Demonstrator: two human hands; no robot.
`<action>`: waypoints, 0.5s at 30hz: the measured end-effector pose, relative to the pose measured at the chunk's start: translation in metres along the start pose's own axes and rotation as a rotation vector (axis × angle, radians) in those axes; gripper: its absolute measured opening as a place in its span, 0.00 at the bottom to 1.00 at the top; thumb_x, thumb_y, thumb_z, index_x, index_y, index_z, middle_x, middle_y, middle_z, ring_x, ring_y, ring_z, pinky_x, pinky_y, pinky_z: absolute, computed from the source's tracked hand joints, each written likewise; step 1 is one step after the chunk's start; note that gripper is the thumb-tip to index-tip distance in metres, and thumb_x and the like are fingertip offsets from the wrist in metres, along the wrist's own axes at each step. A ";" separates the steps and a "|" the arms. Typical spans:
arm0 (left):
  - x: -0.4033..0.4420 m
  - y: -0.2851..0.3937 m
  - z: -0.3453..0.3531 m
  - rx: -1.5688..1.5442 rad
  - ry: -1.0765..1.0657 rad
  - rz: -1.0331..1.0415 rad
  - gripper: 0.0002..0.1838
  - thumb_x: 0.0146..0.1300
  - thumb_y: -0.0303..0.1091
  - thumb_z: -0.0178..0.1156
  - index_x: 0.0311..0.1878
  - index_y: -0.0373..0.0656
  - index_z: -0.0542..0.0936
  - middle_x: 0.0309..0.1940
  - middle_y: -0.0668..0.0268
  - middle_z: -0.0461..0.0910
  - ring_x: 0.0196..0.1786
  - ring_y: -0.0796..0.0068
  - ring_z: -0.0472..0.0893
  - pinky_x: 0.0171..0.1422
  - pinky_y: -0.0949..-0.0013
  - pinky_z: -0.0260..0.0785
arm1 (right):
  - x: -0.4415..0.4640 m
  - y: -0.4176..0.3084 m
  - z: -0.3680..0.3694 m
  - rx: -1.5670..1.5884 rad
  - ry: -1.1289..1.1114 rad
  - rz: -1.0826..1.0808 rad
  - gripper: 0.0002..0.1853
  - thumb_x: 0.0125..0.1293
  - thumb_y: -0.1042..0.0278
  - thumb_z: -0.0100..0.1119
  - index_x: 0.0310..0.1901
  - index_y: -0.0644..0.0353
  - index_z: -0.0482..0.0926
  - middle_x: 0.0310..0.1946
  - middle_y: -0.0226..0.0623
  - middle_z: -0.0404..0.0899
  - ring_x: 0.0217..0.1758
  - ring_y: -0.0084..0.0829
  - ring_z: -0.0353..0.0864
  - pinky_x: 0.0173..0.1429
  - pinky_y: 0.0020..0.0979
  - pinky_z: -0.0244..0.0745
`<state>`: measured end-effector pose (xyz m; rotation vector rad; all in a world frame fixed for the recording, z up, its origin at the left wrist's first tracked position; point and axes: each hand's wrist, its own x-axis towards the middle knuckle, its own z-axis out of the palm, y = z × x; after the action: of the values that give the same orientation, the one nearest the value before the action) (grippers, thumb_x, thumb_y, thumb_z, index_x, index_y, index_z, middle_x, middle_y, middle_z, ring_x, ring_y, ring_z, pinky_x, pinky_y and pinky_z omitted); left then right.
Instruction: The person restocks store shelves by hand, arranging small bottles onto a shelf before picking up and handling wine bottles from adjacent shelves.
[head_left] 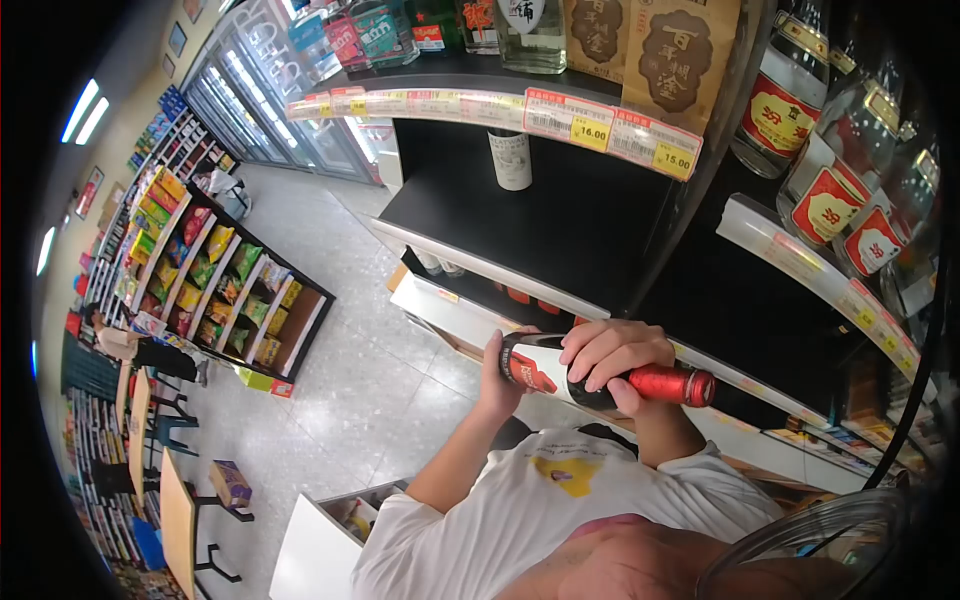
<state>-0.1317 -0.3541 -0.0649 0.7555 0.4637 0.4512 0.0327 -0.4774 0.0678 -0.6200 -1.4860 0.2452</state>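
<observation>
I hold a dark wine bottle (540,366) with a white label, a red picture on it and a red foil-wrapped neck. It lies nearly level in front of my chest, neck pointing right. My left hand (497,377) is closed around the base end. Over the shoulder of the bottle, my right hand (622,358) wraps its fingers, thumb underneath. Just beyond my hands is a black shelf (590,215), on which a bottle with a pale label (511,160) stands upright. A lower shelf (470,285) holds more bottles, mostly hidden.
Liquor bottles (535,35) and brown packages (680,55) fill the upper shelf, edged with price tags (590,128). More bottles (780,100) stand at right. A snack rack (220,280), wooden tables (178,520), a person (150,350) and glass-door fridges (270,90) are at left.
</observation>
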 end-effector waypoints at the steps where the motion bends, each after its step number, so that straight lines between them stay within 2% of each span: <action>1: 0.007 0.006 0.001 0.010 -0.024 0.026 0.36 0.75 0.67 0.38 0.61 0.44 0.77 0.50 0.61 0.86 0.46 0.69 0.86 0.42 0.65 0.78 | 0.005 0.001 0.000 -0.015 -0.001 -0.006 0.06 0.52 0.77 0.57 0.31 0.62 0.83 0.34 0.41 0.87 0.41 0.43 0.89 0.52 0.40 0.86; 5: 0.037 0.040 0.009 0.115 -0.130 0.065 0.37 0.78 0.64 0.33 0.60 0.38 0.76 0.54 0.57 0.82 0.59 0.64 0.80 0.70 0.61 0.69 | 0.027 0.003 -0.003 -0.109 0.010 -0.043 0.06 0.52 0.76 0.58 0.32 0.61 0.83 0.33 0.40 0.88 0.40 0.43 0.89 0.52 0.41 0.87; 7: 0.060 0.057 0.002 0.280 -0.154 0.084 0.37 0.83 0.58 0.28 0.61 0.36 0.78 0.54 0.58 0.83 0.59 0.64 0.81 0.70 0.61 0.70 | 0.034 0.008 0.000 -0.166 0.059 -0.070 0.06 0.51 0.75 0.58 0.32 0.61 0.83 0.33 0.40 0.88 0.40 0.43 0.89 0.52 0.40 0.86; 9: 0.077 0.092 -0.001 0.727 -0.254 0.231 0.37 0.84 0.55 0.27 0.61 0.34 0.79 0.56 0.58 0.83 0.59 0.65 0.81 0.69 0.63 0.70 | 0.039 0.016 0.003 -0.251 0.089 -0.081 0.07 0.51 0.75 0.59 0.32 0.62 0.83 0.32 0.42 0.87 0.39 0.45 0.89 0.51 0.41 0.86; 10: 0.088 0.109 -0.004 0.903 -0.269 0.307 0.31 0.85 0.50 0.34 0.61 0.33 0.80 0.56 0.59 0.82 0.59 0.67 0.81 0.67 0.64 0.71 | 0.044 0.019 0.005 -0.310 0.104 -0.082 0.07 0.51 0.75 0.59 0.32 0.62 0.83 0.32 0.42 0.87 0.39 0.45 0.89 0.51 0.41 0.86; 11: 0.101 0.122 -0.003 1.086 -0.226 0.613 0.19 0.80 0.39 0.52 0.61 0.35 0.79 0.53 0.52 0.83 0.54 0.57 0.84 0.65 0.61 0.73 | 0.047 0.022 0.007 -0.370 0.113 -0.076 0.07 0.51 0.75 0.59 0.33 0.63 0.82 0.32 0.43 0.87 0.39 0.45 0.89 0.51 0.42 0.86; 12: 0.099 0.151 0.016 1.244 -0.167 0.719 0.22 0.69 0.31 0.64 0.63 0.35 0.77 0.57 0.50 0.79 0.57 0.50 0.82 0.67 0.56 0.72 | 0.051 0.028 0.011 -0.416 0.133 -0.070 0.06 0.52 0.76 0.59 0.33 0.63 0.82 0.33 0.44 0.87 0.39 0.45 0.89 0.51 0.42 0.86; 13: 0.118 0.165 0.011 1.411 -0.115 0.976 0.28 0.63 0.31 0.69 0.65 0.36 0.75 0.61 0.49 0.76 0.62 0.47 0.78 0.69 0.53 0.70 | 0.055 0.034 0.014 -0.471 0.150 -0.062 0.06 0.52 0.76 0.58 0.33 0.63 0.82 0.33 0.44 0.87 0.40 0.46 0.89 0.51 0.42 0.86; 14: 0.132 0.181 0.012 1.459 -0.073 1.180 0.29 0.61 0.27 0.70 0.66 0.36 0.74 0.62 0.49 0.76 0.64 0.48 0.77 0.67 0.57 0.72 | 0.058 0.042 0.017 -0.525 0.164 -0.056 0.06 0.53 0.77 0.58 0.33 0.63 0.82 0.33 0.44 0.87 0.40 0.46 0.89 0.51 0.42 0.86; 15: 0.150 0.194 0.011 1.385 -0.074 1.199 0.32 0.61 0.28 0.71 0.68 0.37 0.73 0.64 0.49 0.74 0.69 0.48 0.74 0.72 0.55 0.68 | 0.061 0.052 0.018 -0.577 0.175 -0.055 0.06 0.53 0.77 0.58 0.33 0.63 0.82 0.33 0.44 0.87 0.40 0.46 0.89 0.52 0.42 0.86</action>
<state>-0.0470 -0.1538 0.0494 2.4153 0.1357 1.2304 0.0325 -0.3989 0.0914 -1.0297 -1.3995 -0.2891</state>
